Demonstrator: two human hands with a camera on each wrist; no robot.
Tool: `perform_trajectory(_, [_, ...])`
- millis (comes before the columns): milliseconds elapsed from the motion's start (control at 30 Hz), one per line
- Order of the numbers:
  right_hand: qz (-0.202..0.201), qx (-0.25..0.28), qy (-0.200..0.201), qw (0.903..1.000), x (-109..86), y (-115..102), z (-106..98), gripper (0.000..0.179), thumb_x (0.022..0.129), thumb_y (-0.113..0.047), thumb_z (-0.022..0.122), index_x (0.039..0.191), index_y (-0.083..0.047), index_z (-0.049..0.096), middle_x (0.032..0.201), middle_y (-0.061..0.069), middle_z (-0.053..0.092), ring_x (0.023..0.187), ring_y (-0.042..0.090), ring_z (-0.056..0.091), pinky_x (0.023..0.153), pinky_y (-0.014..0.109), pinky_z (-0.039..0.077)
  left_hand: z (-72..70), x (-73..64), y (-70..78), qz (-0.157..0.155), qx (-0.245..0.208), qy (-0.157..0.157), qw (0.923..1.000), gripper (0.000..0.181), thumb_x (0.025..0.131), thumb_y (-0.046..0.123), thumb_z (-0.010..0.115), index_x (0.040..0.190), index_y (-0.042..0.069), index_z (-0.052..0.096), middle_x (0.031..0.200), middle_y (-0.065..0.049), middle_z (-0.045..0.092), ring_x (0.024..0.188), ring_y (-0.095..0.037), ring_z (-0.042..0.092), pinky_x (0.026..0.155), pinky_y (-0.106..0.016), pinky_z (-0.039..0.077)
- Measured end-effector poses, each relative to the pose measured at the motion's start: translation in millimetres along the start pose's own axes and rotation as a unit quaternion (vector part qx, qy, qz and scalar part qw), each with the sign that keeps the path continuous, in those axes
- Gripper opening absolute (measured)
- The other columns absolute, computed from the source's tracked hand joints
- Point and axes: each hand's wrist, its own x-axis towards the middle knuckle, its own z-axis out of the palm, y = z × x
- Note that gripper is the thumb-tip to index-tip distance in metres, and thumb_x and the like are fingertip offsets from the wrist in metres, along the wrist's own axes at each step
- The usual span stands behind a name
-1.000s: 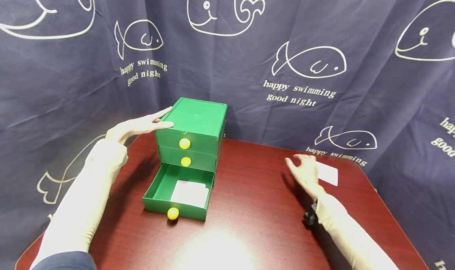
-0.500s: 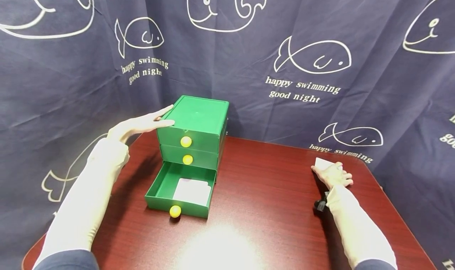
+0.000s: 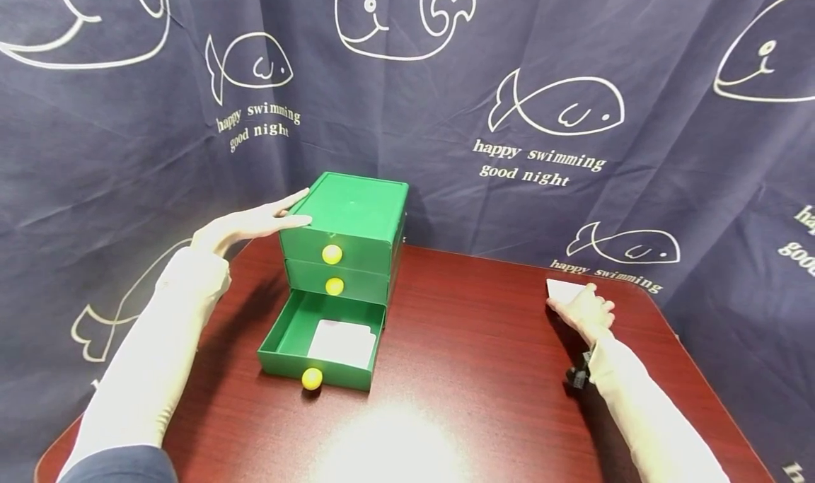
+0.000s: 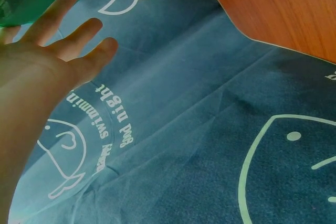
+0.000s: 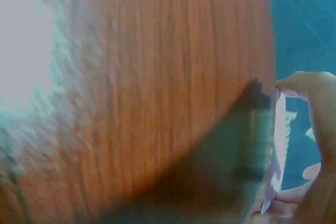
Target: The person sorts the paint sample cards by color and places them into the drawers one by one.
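My left hand (image 3: 251, 223) rests on the left top edge of a small green drawer cabinet (image 3: 353, 204), its fingers extended; the left wrist view shows them spread against the green side. The cabinet's bottom drawer (image 3: 296, 327) is pulled out, and white cards (image 3: 342, 341) lie in it. Far to the right, my right hand (image 3: 587, 312) grips a thin white card (image 3: 563, 290) by its edges. In the right wrist view the card (image 5: 278, 140) shows nearly edge-on between thumb and fingers, over the table's edge.
Yellow round knobs (image 3: 332, 254) stick out from the drawer fronts. The reddish-brown wooden table (image 3: 471, 327) has a bright glare spot near its front. A dark blue curtain (image 3: 439, 108) with white whales and fish hangs close behind and beside it. A black device (image 3: 579, 373) sits at my right wrist.
My right hand reached right to the card, took hold of it, and has shifted it slightly to the left. My left hand and the cabinet stay where they were.
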Motion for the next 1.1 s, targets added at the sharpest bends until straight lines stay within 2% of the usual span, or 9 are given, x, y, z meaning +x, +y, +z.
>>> perform_trajectory(33, [-0.006,-0.004,-0.016,0.9998,-3.1,-6.4,-6.9,0.1,0.079,-0.055,0.065,0.137,0.014,0.023,0.126,0.047,0.04,0.117,0.059,0.036,0.091,0.064,0.039,0.2,-0.5,-0.3,0.0,-0.003,0.0,1.0,0.076,0.096,0.055,0.049,0.155,0.037,0.004,0.163,-0.001,0.012,0.148,-0.033,0.017,0.119,-0.056,0.013])
perform_trajectory(133, [-0.033,-0.004,-0.028,0.999,-10.5,-17.7,-12.4,0.102,0.078,-0.061,0.065,0.136,0.013,0.025,0.122,0.045,0.043,0.111,0.059,0.038,0.083,0.065,0.042,1.5,-4.6,-1.1,-0.014,-0.019,-0.001,0.9997,0.075,0.094,0.059,0.049,0.153,0.044,0.006,0.163,0.002,0.012,0.149,-0.03,0.015,0.119,-0.058,0.012])
perform_trajectory(233, [-0.081,0.001,-0.01,0.9967,-17.3,-21.2,-9.5,0.107,0.074,-0.069,0.064,0.136,0.01,0.027,0.118,0.043,0.046,0.106,0.058,0.041,0.077,0.065,0.043,2.7,-7.6,-1.5,-0.023,-0.042,-0.003,0.9989,0.075,0.092,0.061,0.051,0.151,0.049,0.007,0.162,0.001,0.015,0.149,-0.025,0.014,0.119,-0.058,0.013])
perform_trajectory(300, [-0.099,0.005,0.001,0.9951,-22.7,-27.2,-7.8,0.102,0.076,-0.065,0.064,0.139,0.007,0.027,0.12,0.041,0.047,0.108,0.056,0.042,0.077,0.065,0.044,3.0,-8.1,-2.1,-0.023,-0.044,-0.001,0.9988,0.075,0.092,0.061,0.051,0.15,0.05,0.007,0.162,0.001,0.015,0.149,-0.024,0.014,0.119,-0.057,0.013])
perform_trajectory(400, [-0.13,0.014,0.006,0.9913,-31.4,-36.2,-9.5,0.099,0.078,-0.063,0.065,0.142,0.002,0.028,0.124,0.039,0.048,0.111,0.053,0.042,0.079,0.066,0.045,2.3,-3.8,-2.5,0.001,-0.026,0.002,0.9997,0.075,0.095,0.056,0.05,0.153,0.042,0.005,0.163,0.0,0.014,0.148,-0.028,0.016,0.12,-0.055,0.013])
perform_trajectory(567, [-0.168,0.028,-0.006,0.9855,-56.2,-57.8,-20.1,0.098,0.08,-0.066,0.062,0.146,-0.002,0.028,0.132,0.034,0.045,0.119,0.051,0.041,0.082,0.067,0.045,0.6,1.9,-2.2,0.011,0.012,0.003,0.9999,0.076,0.097,0.053,0.047,0.156,0.032,0.005,0.164,0.003,0.007,0.148,-0.037,0.016,0.12,-0.057,0.011])
perform_trajectory(700, [-0.198,0.039,0.0,0.9794,-73.2,-71.2,-25.1,0.095,0.08,-0.065,0.063,0.146,-0.004,0.031,0.134,0.03,0.047,0.121,0.05,0.042,0.083,0.067,0.046,0.7,2.7,-0.3,0.018,0.014,0.003,0.9997,0.076,0.098,0.048,0.047,0.157,0.027,0.004,0.164,0.0,0.006,0.147,-0.04,0.017,0.119,-0.058,0.011])
perform_trajectory(1100, [-0.299,0.087,0.024,0.95,-110.0,-107.8,-22.7,0.084,0.076,-0.053,0.074,0.139,-0.006,0.043,0.124,0.02,0.058,0.112,0.041,0.052,0.085,0.055,0.048,-2.4,1.6,-0.6,0.008,0.022,0.004,0.9997,0.077,0.096,0.055,0.047,0.156,0.031,0.005,0.164,0.002,0.006,0.148,-0.038,0.017,0.119,-0.058,0.011])
